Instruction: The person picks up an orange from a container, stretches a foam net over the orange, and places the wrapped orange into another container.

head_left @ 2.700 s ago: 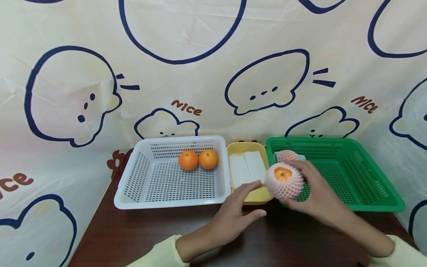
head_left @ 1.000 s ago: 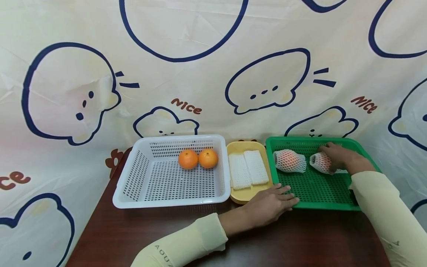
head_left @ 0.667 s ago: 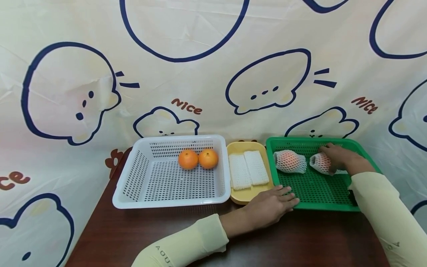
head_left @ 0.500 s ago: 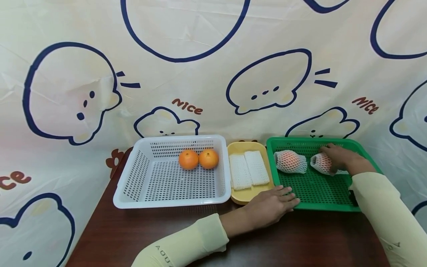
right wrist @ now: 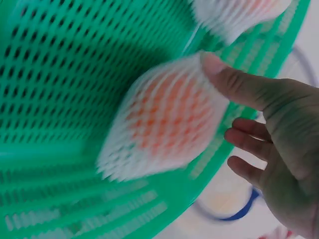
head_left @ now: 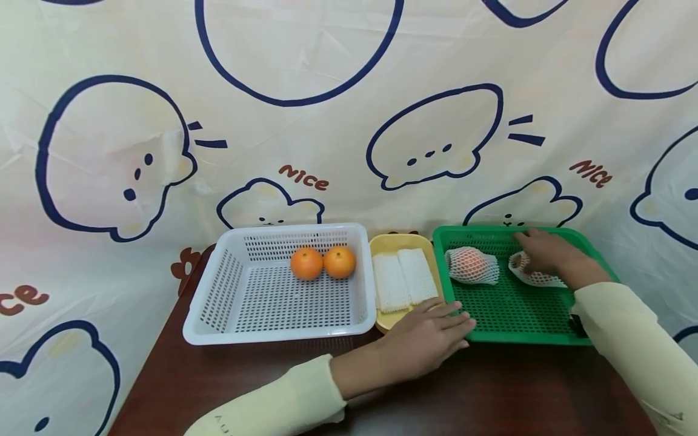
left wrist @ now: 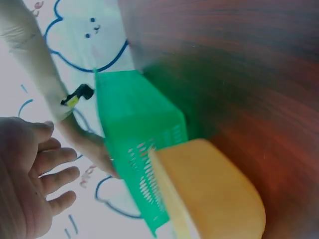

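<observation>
An orange in a white foam net lies in the right part of the green basket. My right hand is over it; in the right wrist view the thumb is right at one end of the net and the other fingers are off it. To its left lies another netted orange. My left hand, fingers extended, hovers near the front corner where the yellow tray and the green basket meet. In the left wrist view its palm holds nothing.
Two flat foam nets lie in the yellow tray. Left of it stands a white basket with two bare oranges. All stand on a dark wooden table, with a printed cloth behind.
The right hand has carried the netted orange into the green basket and loosened its fingers from it. My left hand moved right to the basket's front, then slightly back left.
</observation>
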Demonstrator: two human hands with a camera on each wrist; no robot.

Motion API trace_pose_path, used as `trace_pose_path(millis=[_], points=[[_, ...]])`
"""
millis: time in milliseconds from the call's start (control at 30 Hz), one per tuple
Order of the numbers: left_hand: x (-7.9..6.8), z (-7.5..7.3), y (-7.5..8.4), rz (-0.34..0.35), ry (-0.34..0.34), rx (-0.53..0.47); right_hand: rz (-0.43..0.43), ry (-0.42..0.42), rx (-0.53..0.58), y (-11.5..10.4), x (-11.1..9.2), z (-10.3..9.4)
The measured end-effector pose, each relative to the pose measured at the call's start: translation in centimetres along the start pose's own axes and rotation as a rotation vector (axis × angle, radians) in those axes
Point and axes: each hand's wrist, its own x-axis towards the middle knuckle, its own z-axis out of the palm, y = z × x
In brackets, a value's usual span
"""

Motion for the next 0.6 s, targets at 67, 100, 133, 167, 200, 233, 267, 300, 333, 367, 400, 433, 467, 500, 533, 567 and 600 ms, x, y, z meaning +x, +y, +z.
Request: trace_pose_path(millis=[67,100,133,167,200,233,267,300,333,367,400,433,467,500,533,567,600], points=[[-1.4,-0.9,-0.5,-0.036,0.096,-0.037,-0.037,0.057,0.008,-2.2,0.2,-0.5],[-2.2,-1.3,-0.8,-0.059,0.136,-0.05,-0.058,0.084,0.022,-3.4,0.4,-0.8],[-3.0,-1.6,-1.1,-0.086,0.178,-0.064,-0.077,0.11,0.041,-4.7,0.6,-1.0],[-3.9,-1.9,-1.5,-0.118,0.213,-0.068,-0.093,0.127,0.058,-6.0,0.8,-1.2],[-4.8,-2.2,-1.8,-0.149,0.245,-0.062,-0.108,0.139,0.076,-7.3,1.0,-1.4],[-5.8,-2.5,-2.2,-0.185,0.275,-0.056,-0.125,0.148,0.101,-8.6,1.3,-1.5],[-6.8,-2.8,-2.6,-0.22,0.295,-0.048,-0.14,0.151,0.126,-9.9,1.5,-1.6],[-7.8,-3.1,-2.9,-0.257,0.308,-0.038,-0.153,0.15,0.153,-11.2,1.7,-1.8],[-8.9,-3.3,-3.2,-0.287,0.326,-0.03,-0.162,0.144,0.179,-12.4,1.9,-1.9],[-10.0,-3.5,-3.6,-0.317,0.336,-0.019,-0.171,0.139,0.212,-13.6,2.0,-2.0],[-11.1,-3.7,-3.9,-0.345,0.349,-0.008,-0.182,0.136,0.244,-14.8,2.3,-2.0],[-12.2,-3.8,-4.1,-0.373,0.358,-0.003,-0.201,0.136,0.272,-16.0,2.5,-2.1],[-13.4,-4.0,-4.4,-0.398,0.365,0.012,-0.22,0.133,0.297,-17.3,2.8,-2.1],[-14.5,-4.1,-4.6,-0.426,0.374,0.023,-0.24,0.13,0.316,-18.5,3.0,-2.3],[-15.7,-4.2,-4.7,-0.451,0.385,0.032,-0.26,0.128,0.329,-19.8,3.4,-2.3],[-16.8,-4.4,-4.9,-0.482,0.39,0.038,-0.279,0.126,0.339,-21.1,3.8,-2.4],[-17.9,-4.6,-5.0,-0.511,0.397,0.045,-0.3,0.123,0.341,-22.4,4.2,-2.5]])
